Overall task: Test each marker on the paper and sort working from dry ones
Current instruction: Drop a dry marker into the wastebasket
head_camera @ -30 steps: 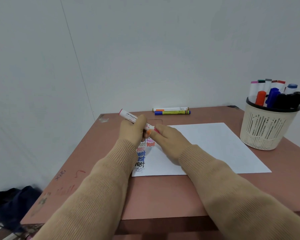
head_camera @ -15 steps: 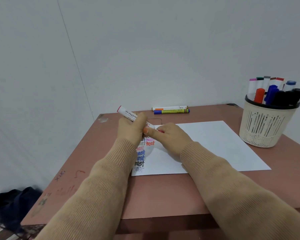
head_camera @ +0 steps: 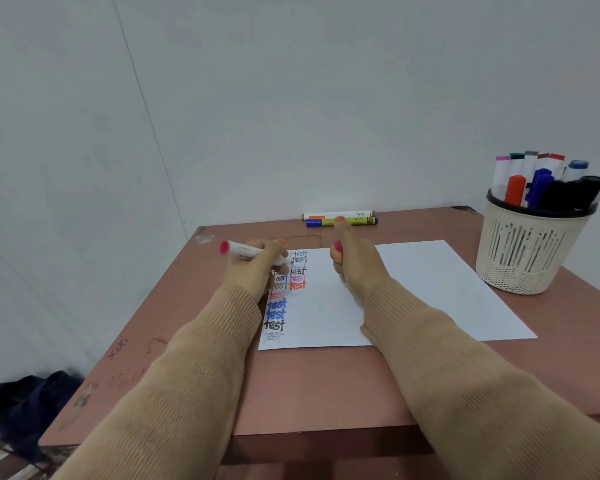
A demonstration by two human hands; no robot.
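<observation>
The left hand (head_camera: 253,268) gripped a marker (head_camera: 243,251) over the paper's (head_camera: 430,289) left edge; the right hand (head_camera: 352,261) held a pink cap (head_camera: 338,247) above bare paper. A basket (head_camera: 527,258) stood near the surface's (head_camera: 326,386) right edge.

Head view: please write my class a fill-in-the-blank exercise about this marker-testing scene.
The left hand grips a marker; the right hand pinches its pink ____.
The word written repeatedly on the paper is ____.
____ loose markers lie at the table's far edge.
The basket stands to the paper's ____.
Answers: cap, test, two, right.
</observation>
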